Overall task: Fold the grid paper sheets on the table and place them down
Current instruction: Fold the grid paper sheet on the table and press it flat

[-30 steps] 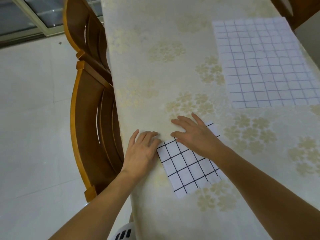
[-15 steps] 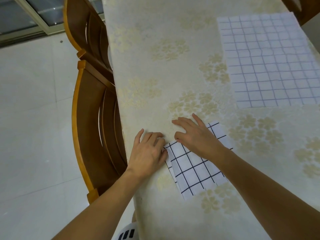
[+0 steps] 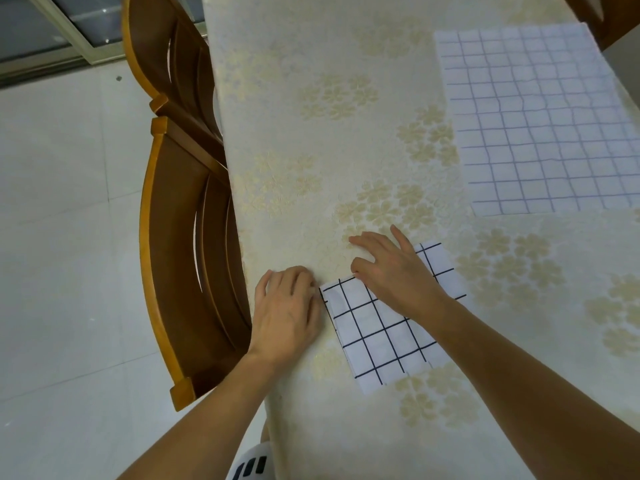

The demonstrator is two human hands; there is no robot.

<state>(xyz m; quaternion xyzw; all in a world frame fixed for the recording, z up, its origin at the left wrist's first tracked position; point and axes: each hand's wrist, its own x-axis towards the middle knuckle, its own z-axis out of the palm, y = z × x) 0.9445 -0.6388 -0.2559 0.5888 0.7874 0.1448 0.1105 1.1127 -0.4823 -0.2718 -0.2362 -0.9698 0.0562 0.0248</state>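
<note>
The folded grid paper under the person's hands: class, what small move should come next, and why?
Probably lift both hands and leave the folded grid paper where it lies. It already rests flat on the table, with the right hand pressing its top and the left hand at its left edge. The large grid sheet farther away lies unfolded, so it likely comes next.
</note>
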